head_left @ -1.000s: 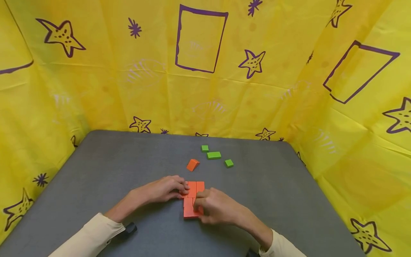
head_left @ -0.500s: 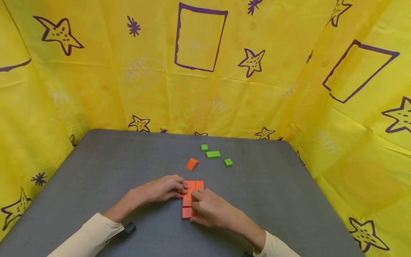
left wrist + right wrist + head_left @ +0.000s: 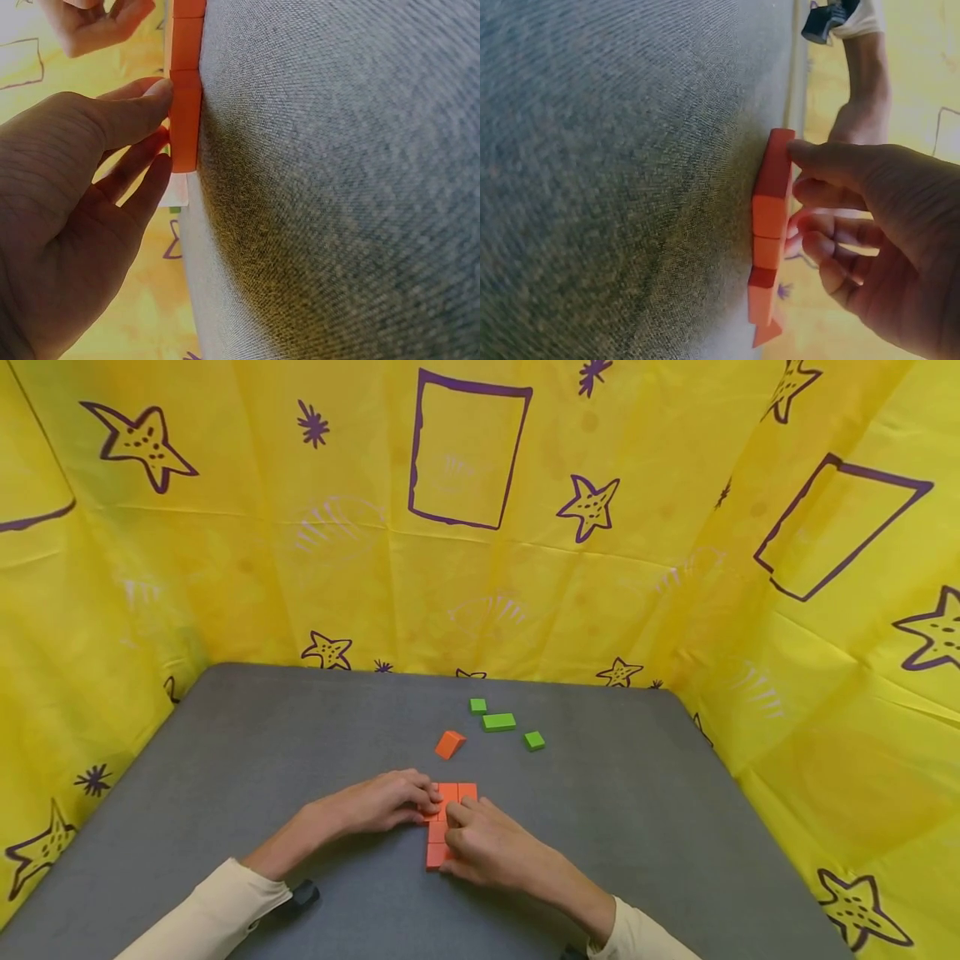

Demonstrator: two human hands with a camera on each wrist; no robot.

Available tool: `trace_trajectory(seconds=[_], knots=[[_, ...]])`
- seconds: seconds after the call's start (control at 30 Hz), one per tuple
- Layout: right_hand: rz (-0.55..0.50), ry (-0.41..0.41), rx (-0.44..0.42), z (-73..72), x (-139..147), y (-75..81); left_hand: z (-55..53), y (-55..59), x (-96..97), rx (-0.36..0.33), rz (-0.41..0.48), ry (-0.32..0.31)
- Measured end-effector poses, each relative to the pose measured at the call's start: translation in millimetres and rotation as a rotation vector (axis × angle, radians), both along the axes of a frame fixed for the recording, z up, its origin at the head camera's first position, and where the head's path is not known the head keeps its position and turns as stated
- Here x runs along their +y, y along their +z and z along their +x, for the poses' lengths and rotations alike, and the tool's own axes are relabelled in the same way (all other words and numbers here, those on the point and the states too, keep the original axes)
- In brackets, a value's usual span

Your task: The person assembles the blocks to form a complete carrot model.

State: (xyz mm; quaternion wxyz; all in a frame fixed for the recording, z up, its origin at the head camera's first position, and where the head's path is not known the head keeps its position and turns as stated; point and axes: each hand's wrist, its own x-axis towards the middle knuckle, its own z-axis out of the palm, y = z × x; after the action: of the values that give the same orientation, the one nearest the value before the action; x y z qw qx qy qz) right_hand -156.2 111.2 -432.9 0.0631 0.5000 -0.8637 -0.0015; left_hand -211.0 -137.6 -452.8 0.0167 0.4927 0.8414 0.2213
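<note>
Flat orange-red blocks (image 3: 466,792) lie edge to edge on the grey table, forming a small slab. At its left side my left hand (image 3: 393,802) rests fingertips on the top; in the left wrist view the thumb meets the upper edge of an orange block (image 3: 185,127). Over the near right part, my right hand (image 3: 495,847) touches the slab with bent fingers and covers some blocks. Its thumb tip presses the top of the near red block (image 3: 774,169) in the right wrist view. Beyond the slab sits a loose orange wedge block (image 3: 450,744).
Farther back lie a small green block (image 3: 477,706), a longer green block (image 3: 498,722) and another small green block (image 3: 534,741). The grey table (image 3: 300,727) ends at a yellow curtain (image 3: 480,577) with purple drawings, which encloses its back and sides.
A gap showed before the nearest row of blocks half a second ago; it is now closed. My right hand has shifted slightly left over the slab. The left hand stays put.
</note>
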Motion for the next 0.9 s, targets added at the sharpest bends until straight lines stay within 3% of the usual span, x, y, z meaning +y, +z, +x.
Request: trace_trajectory(seconds=[0.13,0.23,0.43,0.57,0.7,0.9], knots=[[-0.023,-0.009,-0.012,-5.0,-1,3.1,0.5,-0.4,0.1,0.015,0.006,-0.008],[-0.042,-0.045,-0.036,-22.2,-3,9.7,0.6,-0.5,-0.3,0.041,0.021,-0.022],[-0.086,-0.144,-0.107,-93.3,-9,15.9,0.7,0.8,-2.5,0.053,0.017,-0.01],[0.001,-0.189,-0.157,-128.9,-12,9.5,0.6,0.3,-1.5,0.025,0.006,-0.007],[0.089,-0.212,-0.097,-142.9,-13,-0.9,0.6,-1.5,-0.6,0.006,0.006,-0.002],[0.109,-0.318,0.127,-140.7,4,-8.5,0.3,-1.5,-1.6,-0.049,-0.019,0.029]])
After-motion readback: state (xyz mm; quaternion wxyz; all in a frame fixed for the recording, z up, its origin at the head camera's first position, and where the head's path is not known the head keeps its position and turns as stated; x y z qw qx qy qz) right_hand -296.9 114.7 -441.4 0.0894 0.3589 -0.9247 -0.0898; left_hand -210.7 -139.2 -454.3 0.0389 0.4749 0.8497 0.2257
